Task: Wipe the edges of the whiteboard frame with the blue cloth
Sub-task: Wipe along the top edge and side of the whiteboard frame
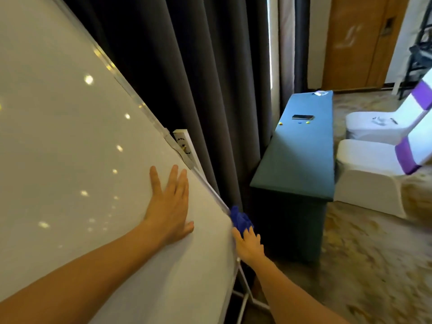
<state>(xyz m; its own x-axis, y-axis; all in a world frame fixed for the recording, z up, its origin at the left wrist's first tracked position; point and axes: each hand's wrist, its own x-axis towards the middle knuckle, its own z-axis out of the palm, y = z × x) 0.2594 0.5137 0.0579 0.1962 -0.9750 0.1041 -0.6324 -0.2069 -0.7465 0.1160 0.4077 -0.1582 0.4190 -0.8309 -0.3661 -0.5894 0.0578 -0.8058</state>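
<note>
A large whiteboard (pixel 70 136) fills the left of the head view, tilted, with a silver frame edge (pixel 210 188) running down its right side. My left hand (pixel 170 204) lies flat on the board surface, fingers spread, close to that edge. My right hand (pixel 249 244) grips a bunched blue cloth (pixel 239 219) and presses it against the right frame edge, low down. Part of the cloth is hidden by my fingers and the frame.
Dark grey curtains (pixel 198 78) hang right behind the board. A narrow table with a teal cover (pixel 301 160) stands to the right, carrying a phone (pixel 302 117) and small coloured bits. White covered chairs with purple bands (pixel 374 164) sit beyond it. The board's white stand legs (pixel 244 298) reach the patterned carpet.
</note>
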